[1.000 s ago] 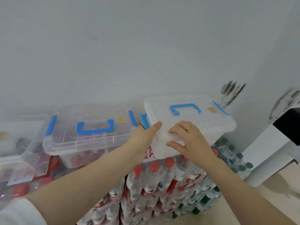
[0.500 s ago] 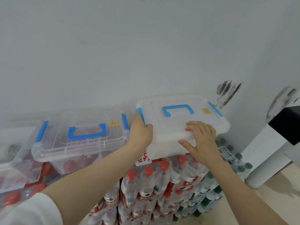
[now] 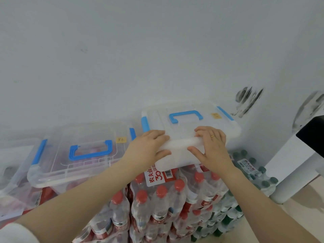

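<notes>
A frosted white plastic storage box [image 3: 185, 127] with a blue carry handle [image 3: 185, 116] and blue side clasps sits on top of stacked packs of red-capped water bottles [image 3: 157, 199], close to the wall. My left hand [image 3: 147, 148] grips the box's near edge at its left, fingers on the lid and thumb under the rim. My right hand [image 3: 212, 146], with a ring on it, grips the same edge further right in the same way. A small yellow label is stuck on the lid's far right corner.
A clear storage box [image 3: 82, 151] with a blue handle and a yellow label stands just left of the white one, another clear box [image 3: 12, 165] beyond it. Green-capped bottle packs [image 3: 254, 174] lie at the right, beside a white table leg [image 3: 296, 174]. The wall is directly behind.
Both hands have moved together onto the box's near edge; the left came in from the left corner, the right shifted left. The box sits slightly further back toward the wall.
</notes>
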A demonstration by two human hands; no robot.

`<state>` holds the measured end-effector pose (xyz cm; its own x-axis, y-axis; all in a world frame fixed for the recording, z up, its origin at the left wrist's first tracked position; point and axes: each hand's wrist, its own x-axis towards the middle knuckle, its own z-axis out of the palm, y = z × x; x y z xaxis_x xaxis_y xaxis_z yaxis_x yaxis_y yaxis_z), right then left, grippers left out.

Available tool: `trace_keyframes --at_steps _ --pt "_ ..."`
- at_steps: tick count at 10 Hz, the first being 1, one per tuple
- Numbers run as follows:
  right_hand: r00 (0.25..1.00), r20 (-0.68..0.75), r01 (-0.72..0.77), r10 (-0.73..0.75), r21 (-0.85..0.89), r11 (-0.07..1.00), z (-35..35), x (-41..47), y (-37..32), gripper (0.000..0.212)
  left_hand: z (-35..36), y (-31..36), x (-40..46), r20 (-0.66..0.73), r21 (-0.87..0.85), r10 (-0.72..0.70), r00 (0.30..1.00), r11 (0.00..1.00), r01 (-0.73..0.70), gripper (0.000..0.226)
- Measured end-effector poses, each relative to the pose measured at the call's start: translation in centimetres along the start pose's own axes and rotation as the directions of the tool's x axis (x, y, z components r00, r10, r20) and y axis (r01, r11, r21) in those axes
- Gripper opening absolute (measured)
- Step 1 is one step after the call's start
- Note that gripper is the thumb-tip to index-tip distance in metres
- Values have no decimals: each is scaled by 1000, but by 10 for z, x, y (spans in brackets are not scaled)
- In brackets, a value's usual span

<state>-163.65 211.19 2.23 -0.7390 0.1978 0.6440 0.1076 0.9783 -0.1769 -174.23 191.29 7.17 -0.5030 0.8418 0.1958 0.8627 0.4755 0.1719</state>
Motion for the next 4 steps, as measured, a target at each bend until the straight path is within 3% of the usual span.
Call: trace_keyframes --at_steps 2,3,4 --pt "999 -27 28 -29 -46 999 6 2 3 40 3 -5 1 -23 73 72 997 995 -70 52" --pt "999 -28 39 -40 -38 999 3 3 0 39 5 -6 -1 -48 -9 103 994 995 -104 54" --pt "999 2 45 -45 45 998 -8 19 -9 43 -7 -15 -6 -78 -110 9 997 994 -18 61"
